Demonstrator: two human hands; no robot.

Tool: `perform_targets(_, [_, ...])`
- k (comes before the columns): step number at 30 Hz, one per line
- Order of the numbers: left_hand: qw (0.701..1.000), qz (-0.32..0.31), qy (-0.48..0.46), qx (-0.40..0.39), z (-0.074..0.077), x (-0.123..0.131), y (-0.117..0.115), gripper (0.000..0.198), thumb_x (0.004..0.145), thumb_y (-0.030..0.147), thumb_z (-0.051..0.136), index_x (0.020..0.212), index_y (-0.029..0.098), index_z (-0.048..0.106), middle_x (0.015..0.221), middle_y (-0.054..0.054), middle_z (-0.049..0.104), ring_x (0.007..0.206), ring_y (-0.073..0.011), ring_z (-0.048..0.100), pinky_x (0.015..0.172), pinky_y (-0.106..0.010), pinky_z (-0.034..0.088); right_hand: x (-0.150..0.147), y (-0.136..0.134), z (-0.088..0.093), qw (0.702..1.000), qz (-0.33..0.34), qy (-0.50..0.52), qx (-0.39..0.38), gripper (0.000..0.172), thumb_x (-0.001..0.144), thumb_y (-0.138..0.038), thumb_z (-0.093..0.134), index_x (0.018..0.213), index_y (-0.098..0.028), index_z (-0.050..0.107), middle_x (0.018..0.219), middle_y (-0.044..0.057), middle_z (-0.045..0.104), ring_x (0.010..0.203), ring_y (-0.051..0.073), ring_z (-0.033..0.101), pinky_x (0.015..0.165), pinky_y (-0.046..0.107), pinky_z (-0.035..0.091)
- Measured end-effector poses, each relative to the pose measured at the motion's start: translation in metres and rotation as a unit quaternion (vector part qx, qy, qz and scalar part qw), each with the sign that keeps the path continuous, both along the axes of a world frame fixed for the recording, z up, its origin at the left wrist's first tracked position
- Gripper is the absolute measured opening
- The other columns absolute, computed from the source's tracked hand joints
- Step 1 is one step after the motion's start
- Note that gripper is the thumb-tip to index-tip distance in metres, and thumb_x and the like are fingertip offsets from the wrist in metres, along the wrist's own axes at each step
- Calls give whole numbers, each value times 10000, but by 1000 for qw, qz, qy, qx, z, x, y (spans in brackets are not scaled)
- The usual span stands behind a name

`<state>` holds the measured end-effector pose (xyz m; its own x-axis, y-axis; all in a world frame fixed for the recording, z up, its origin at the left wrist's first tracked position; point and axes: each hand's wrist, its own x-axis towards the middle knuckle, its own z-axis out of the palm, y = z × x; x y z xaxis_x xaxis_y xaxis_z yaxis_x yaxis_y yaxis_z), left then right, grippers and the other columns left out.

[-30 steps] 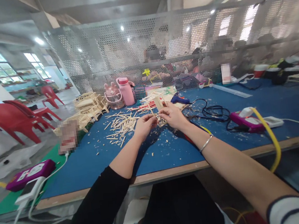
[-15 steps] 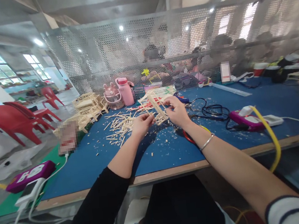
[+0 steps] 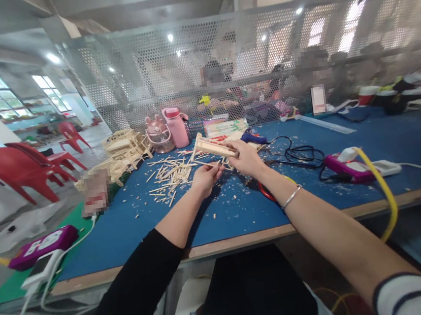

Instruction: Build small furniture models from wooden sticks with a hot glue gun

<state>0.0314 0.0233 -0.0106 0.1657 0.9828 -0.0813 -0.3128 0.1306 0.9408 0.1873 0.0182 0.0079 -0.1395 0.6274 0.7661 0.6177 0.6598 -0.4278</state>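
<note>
My right hand point(image 3: 247, 158) grips a small frame of glued wooden sticks point(image 3: 211, 148), held above the blue table point(image 3: 225, 212) and tilted so it points up to the left. My left hand point(image 3: 205, 177) is closed in a pinch at the frame's lower end, on a thin stick point(image 3: 211, 164). A scatter of loose wooden sticks point(image 3: 170, 175) lies just left of my hands. A silver bangle sits on my right wrist.
Finished stick models point(image 3: 125, 150) are piled at the table's far left. Pink bottles point(image 3: 176, 127), a blue glue gun point(image 3: 252, 137), black cables point(image 3: 302, 156), a purple device point(image 3: 344, 167) and a yellow hose point(image 3: 385, 192) lie around. A perforated metal screen point(image 3: 245, 66) divides off other people. Red chairs point(image 3: 20, 168) stand left.
The stick frame has been turned from upright to lying nearly flat, pointing left. My left hand dropped slightly to its lower end.
</note>
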Motion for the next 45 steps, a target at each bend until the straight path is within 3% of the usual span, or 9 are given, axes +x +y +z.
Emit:
perform_targets(7, [999,13,-37,-34,2,3,2,150,822,20,513,744,84,624,748,-37,655,685,-32,611,693,-104,472,-3,-3,0,996,-51,-54,42,168,756,-230,568,819,-218,723,1254,77,503,1183,265,412,1018,452,308])
perform_targets(14, [999,-15,-41,-17,0,2,-1,183,826,8,482,746,102,617,720,-9,642,669,-28,602,738,-117,483,-13,2,-4,989,-62,-135,-9,178,774,-289,609,906,-273,726,1439,15,351,1322,303,233,1039,518,240])
perform_targets(22, [996,-10,28,-90,23,-7,-22,80,835,156,540,794,113,593,711,-39,628,687,-97,649,628,-162,518,-8,0,0,997,-25,-60,47,139,805,-261,570,813,-196,693,1231,97,550,1172,234,456,1008,415,330])
perform_targets(26, [963,-72,258,-30,43,-25,-37,245,806,343,576,859,108,623,681,-66,640,552,-113,603,473,-194,450,5,-6,5,995,-3,73,61,140,816,-259,538,831,-176,650,930,66,648,924,179,577,885,332,425])
perform_targets(28, [924,56,359,117,51,-35,-39,301,802,413,543,838,128,634,652,-42,625,515,-107,558,494,-219,437,11,-6,6,990,-11,130,44,159,825,-259,506,839,-170,637,868,50,655,844,166,585,824,313,443])
perform_targets(30, [846,245,394,262,55,-46,-36,323,806,429,513,916,146,625,763,-39,640,630,-115,573,619,-237,458,16,-4,6,986,-24,165,24,179,828,-256,482,840,-164,634,856,47,661,815,161,586,793,302,445])
perform_targets(32, [786,325,433,300,56,-58,-31,397,776,440,540,1044,151,583,898,-56,643,738,-134,581,715,-258,454,17,-4,7,985,-29,171,11,186,821,-260,483,834,-160,640,849,45,667,804,159,589,779,295,445])
perform_targets(38, [796,91,577,158,40,-80,-23,595,701,631,542,1095,187,578,920,-72,666,766,-187,617,722,-291,455,15,-6,9,988,-18,156,-5,184,771,-298,557,770,-159,678,766,27,677,699,142,584,707,273,450])
perform_targets(45, [868,50,468,159,36,-62,-18,534,736,597,548,1099,206,540,721,-25,643,583,-136,593,586,-247,472,16,-3,9,967,31,244,-62,218,747,-325,586,804,-137,681,756,24,682,683,133,593,691,266,459])
